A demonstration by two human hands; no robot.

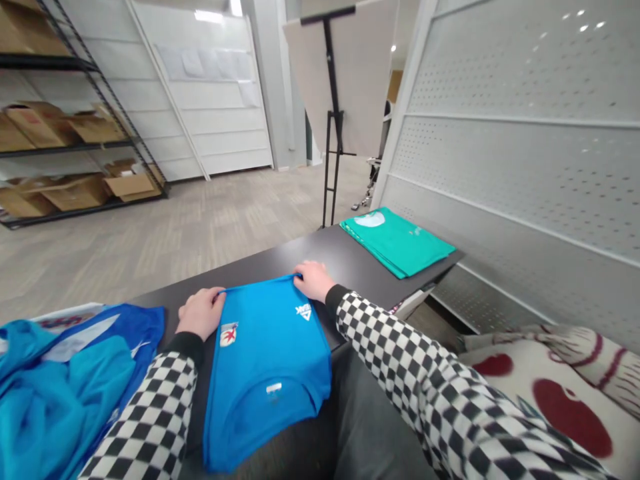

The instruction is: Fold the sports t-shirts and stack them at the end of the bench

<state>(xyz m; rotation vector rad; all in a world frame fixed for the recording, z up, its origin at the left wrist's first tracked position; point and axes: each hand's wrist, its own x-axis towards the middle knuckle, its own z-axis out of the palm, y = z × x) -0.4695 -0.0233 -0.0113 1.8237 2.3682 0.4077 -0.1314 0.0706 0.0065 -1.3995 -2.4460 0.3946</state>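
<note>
A blue sleeveless jersey [265, 340] lies folded on the dark table [195, 280], its neckline toward me and hanging past the near edge. White lettering with a triangle mark and a small star badge show on its front. My left hand [201, 313] pinches the jersey's far left corner. At the far right corner, my right hand [314, 280] grips the fabric between thumb and fingers. The far edge runs straight between both hands. Several blue and teal garments [85, 373] lie loosely heaped left of my left hand.
Folded green garments [400, 240] are stacked at the table's right end. A perforated white panel [520, 133] stands along the right, above a patterned cushion or cloth [545, 393]. Behind the table are a black easel stand [330, 133] and shelves [60, 147] with cardboard boxes.
</note>
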